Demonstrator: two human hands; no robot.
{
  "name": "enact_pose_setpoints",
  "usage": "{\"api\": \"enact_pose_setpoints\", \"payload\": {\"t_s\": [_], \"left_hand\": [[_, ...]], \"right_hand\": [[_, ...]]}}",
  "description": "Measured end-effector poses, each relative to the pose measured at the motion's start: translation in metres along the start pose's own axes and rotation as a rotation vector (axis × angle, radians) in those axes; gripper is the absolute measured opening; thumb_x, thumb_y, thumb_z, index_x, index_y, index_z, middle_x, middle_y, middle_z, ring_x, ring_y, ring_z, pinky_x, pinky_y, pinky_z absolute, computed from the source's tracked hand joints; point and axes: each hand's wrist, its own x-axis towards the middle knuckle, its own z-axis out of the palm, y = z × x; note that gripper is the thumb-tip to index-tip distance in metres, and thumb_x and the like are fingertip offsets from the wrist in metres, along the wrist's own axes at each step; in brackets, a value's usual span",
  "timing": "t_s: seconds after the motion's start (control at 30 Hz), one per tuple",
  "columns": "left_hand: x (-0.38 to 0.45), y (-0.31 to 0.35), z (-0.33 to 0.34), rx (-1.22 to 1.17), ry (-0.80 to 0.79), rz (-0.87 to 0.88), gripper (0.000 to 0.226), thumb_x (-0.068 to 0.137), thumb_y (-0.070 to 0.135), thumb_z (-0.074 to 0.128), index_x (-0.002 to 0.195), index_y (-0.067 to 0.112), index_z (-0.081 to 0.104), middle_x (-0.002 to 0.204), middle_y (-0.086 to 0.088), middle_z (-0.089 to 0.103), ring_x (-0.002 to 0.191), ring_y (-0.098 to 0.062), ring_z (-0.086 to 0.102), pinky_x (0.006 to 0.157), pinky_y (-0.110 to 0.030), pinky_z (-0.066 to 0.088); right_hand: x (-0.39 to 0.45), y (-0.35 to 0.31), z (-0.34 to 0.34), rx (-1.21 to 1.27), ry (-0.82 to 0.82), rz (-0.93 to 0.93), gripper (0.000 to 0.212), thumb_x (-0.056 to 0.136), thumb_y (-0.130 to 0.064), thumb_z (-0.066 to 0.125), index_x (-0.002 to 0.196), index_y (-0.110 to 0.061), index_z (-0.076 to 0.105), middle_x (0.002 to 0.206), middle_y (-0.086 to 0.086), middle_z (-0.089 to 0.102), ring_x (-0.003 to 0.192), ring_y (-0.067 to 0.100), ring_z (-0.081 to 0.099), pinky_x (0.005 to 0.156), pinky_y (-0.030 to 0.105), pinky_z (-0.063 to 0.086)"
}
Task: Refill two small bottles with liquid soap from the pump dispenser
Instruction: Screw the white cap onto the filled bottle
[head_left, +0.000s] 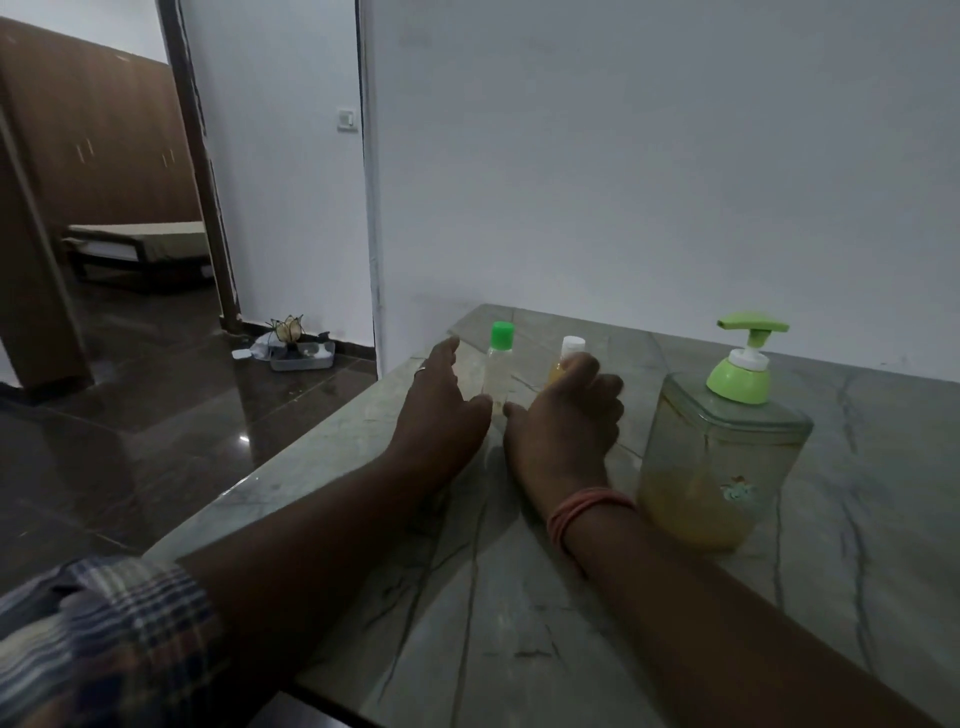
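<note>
A: Two small bottles stand upright at the far part of the counter (519, 597). Describe the surface.

B: Head view. Polished grey-green stone slab with dark veins and a straight left edge, set against a plain white wall (623, 156). Left of it, glossy dark floor tiles (156, 415) run to a brown-framed doorway; a low bed (140, 249) shows beyond it. A switch plate (345, 119) is fixed to the wall.

A: Bottle details?

B: Green-capped bottle (497, 364): clear plastic, cylindrical, contents near colourless. White-capped bottle (566, 358): clear plastic, yellow-orange liquid visible, just right of the first. Pump dispenser (722, 457): translucent, squarish body with rounded corners, green collar and pump head, yellow soap in its lower part, near the right forearm.

A: Hand states?

B: Left hand (441, 410): fingers extended and relaxed, just left of the green-capped bottle, thumb tip close to its base; contact cannot be confirmed. Right hand (563, 431): fingers loosely curled in front of the white-capped bottle, covering its lower body; whether it grips cannot be told. An orange band (587, 512) circles the right wrist; a plaid sleeve (93, 634) covers the left arm.
</note>
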Motion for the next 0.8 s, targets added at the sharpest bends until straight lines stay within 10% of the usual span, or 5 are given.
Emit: {"api": "enact_pose_setpoints", "payload": {"t_s": [0.23,0.5,0.8], "left_hand": [[0.016,0.007,0.012,-0.022,-0.078,0.008,0.079,0.083,0.024,0.081,0.15,0.016,0.039,0.142,-0.008,0.058,0.127,-0.025,0.058,0.106,-0.045,0.048],[0.013,0.008,0.002,-0.12,-0.068,0.279,0.01,0.092,0.028,0.063,0.101,0.025,0.062,0.088,0.009,0.07,0.076,0.004,0.066,0.062,-0.012,0.046],[0.009,0.009,0.002,-0.037,-0.219,0.44,0.033,0.085,0.016,0.078,0.116,0.012,0.066,0.1,-0.001,0.074,0.092,-0.014,0.073,0.076,-0.027,0.059]], "right_hand": [[0.003,-0.001,-0.008,0.325,-0.19,-0.149,0.037,0.087,-0.002,0.053,0.12,-0.016,0.042,0.114,0.008,0.051,0.094,0.014,0.052,0.072,0.022,0.042],[0.006,-0.007,-0.01,0.462,0.034,-0.248,0.045,0.094,-0.043,0.049,0.13,-0.021,0.034,0.117,0.004,0.055,0.093,0.01,0.054,0.067,0.015,0.037],[0.014,-0.005,-0.017,0.544,0.169,-0.31,0.023,0.092,-0.042,0.057,0.1,-0.021,0.053,0.084,-0.008,0.06,0.076,0.005,0.058,0.068,0.03,0.055]]}}
